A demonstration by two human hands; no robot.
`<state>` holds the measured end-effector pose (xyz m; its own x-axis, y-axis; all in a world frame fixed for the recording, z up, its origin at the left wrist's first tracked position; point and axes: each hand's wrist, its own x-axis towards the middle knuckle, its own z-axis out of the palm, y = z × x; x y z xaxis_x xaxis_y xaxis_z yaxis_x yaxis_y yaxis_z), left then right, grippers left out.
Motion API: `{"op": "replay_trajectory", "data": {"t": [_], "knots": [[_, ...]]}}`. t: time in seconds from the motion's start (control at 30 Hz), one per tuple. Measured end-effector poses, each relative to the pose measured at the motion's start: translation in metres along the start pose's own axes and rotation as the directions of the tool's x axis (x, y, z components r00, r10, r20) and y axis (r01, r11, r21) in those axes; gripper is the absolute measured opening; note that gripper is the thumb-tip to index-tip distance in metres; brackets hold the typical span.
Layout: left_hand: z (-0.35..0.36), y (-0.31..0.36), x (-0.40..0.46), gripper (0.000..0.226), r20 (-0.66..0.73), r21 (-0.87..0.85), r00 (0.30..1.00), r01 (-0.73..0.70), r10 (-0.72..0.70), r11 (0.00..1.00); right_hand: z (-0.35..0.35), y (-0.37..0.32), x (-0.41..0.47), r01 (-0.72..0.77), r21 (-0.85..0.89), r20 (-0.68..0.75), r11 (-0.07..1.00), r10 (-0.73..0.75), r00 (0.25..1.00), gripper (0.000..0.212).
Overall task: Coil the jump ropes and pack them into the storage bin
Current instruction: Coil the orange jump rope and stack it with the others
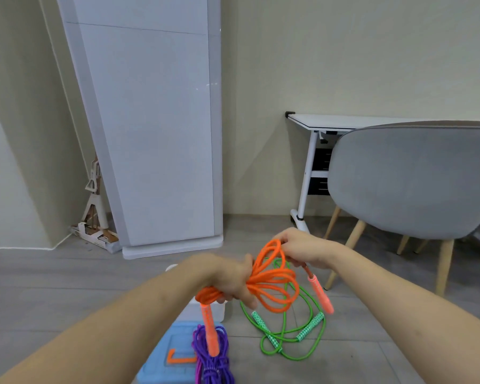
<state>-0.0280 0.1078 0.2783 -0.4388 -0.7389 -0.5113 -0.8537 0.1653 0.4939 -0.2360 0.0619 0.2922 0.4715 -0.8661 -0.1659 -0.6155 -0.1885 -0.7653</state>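
At lower left, a purple rope [211, 358] lies bunched on the blue lid [161, 364] of what looks like the storage bin, its white body [216, 311] partly hidden behind your left hand; whether that rope is properly coiled you cannot tell from here, and it sits on top, not inside. Your left hand [233, 284] is clamped around the gathered middle of the orange rope [269, 284], with one orange handle [209, 331] hanging down over the purple rope. To the right, loops of orange fan out between your hands, and your right hand [299, 250] pinches the top of a loop while the second handle [320, 296] dangles below it. On the floor [67, 295] beneath, the green rope [286, 336] lies loose and sprawled, untouched, near the bin.

By this showing, the job is about midway: the orange coil is mostly gathered but not yet secured, the green rope has yet to be coiled, and nothing visible has gone inside the bin, whose lid appears shut. A grey chair [410, 178] stands at far right.
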Motion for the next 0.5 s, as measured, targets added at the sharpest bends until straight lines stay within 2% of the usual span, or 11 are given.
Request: {"op": "replay_trajectory", "data": {"t": [0.1, 0.2, 0.27, 0.33, 0.43, 0.5], "knots": [[0.012, 0.002, 0.006, 0.061, -0.010, 0.197, 0.997, 0.071, -0.071, 0.978, 0.005, -0.003, 0.002, -0.029, -0.018, 0.042, 0.999, 0.030, 0.999, 0.023], [0.016, 0.004, 0.008, 0.064, -0.030, 0.264, 0.996, 0.090, -0.086, 0.960, 0.006, -0.006, 0.001, -0.029, -0.005, 0.094, 1.000, 0.030, 0.995, 0.017], [0.016, 0.004, 0.006, 0.064, 0.003, 0.292, 0.999, 0.031, -0.033, 0.956, 0.005, -0.006, -0.001, -0.022, -0.004, 0.131, 1.000, 0.022, 0.991, 0.019], [0.012, -0.001, 0.003, 0.063, 0.024, 0.226, 0.997, -0.077, 0.073, 0.971, -0.003, -0.002, -0.005, -0.032, 0.035, 0.181, 0.999, 0.025, 0.983, 0.021], [-0.002, -0.014, -0.006, 0.052, -0.116, 0.098, 0.965, -0.224, 0.234, 0.970, -0.017, 0.012, -0.010, -0.068, 0.143, 0.207, 0.987, 0.038, 0.978, 0.020], [-0.011, -0.018, -0.012, 0.049, -0.243, 0.136, 0.923, -0.272, 0.298, 0.953, -0.021, 0.023, -0.010, -0.079, 0.169, 0.172, 0.982, 0.050, 0.984, 0.022]]}}
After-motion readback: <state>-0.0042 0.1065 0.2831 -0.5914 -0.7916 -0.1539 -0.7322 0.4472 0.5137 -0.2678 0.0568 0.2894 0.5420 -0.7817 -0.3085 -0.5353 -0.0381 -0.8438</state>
